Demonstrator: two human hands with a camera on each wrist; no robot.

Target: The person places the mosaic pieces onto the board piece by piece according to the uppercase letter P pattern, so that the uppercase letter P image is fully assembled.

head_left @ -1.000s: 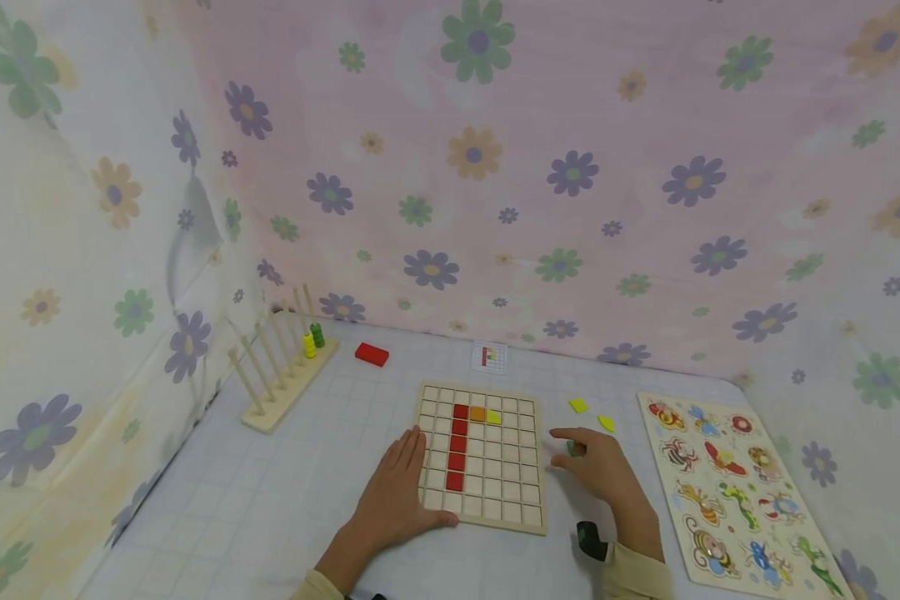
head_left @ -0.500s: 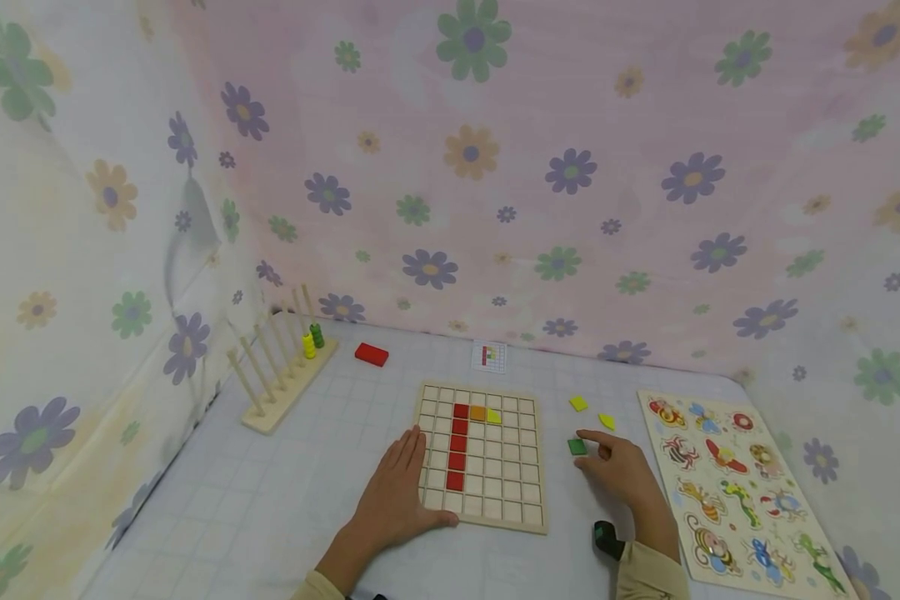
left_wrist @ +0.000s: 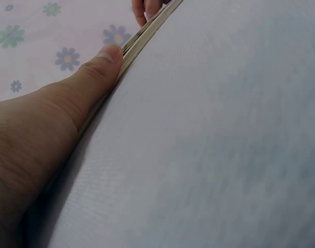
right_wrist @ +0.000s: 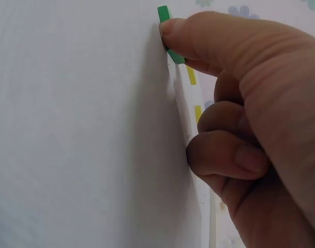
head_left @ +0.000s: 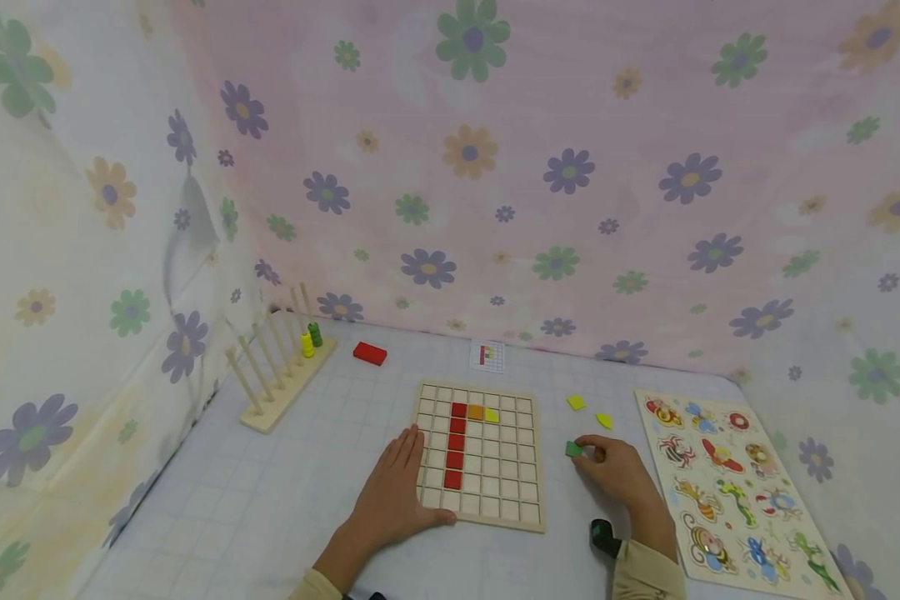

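A wooden grid board [head_left: 510,487] lies on the table, with a column of red square tiles [head_left: 456,460] in it. At the top of that column sit an orange tile [head_left: 476,412] and a yellow tile with a rounded edge [head_left: 492,416]. My left hand [head_left: 393,492] rests flat along the board's left side, thumb at its near edge. To the right of the board, my right hand [head_left: 618,471] pinches a green square tile [head_left: 573,449] between thumb and index finger. In the right wrist view the green tile [right_wrist: 170,36] is tipped up, its other fingers curled beneath.
Two yellow pieces [head_left: 576,402] lie beyond my right hand. An insect puzzle board [head_left: 727,492] stands at the right. At the back are a pattern card [head_left: 488,356], a red block [head_left: 371,353] and a pegged rack [head_left: 288,392] with yellow and green beads.
My right hand has moved right, away from the board's edge, to the green tile. Its thumb and index finger have closed on the tile. The left hand has stayed put.
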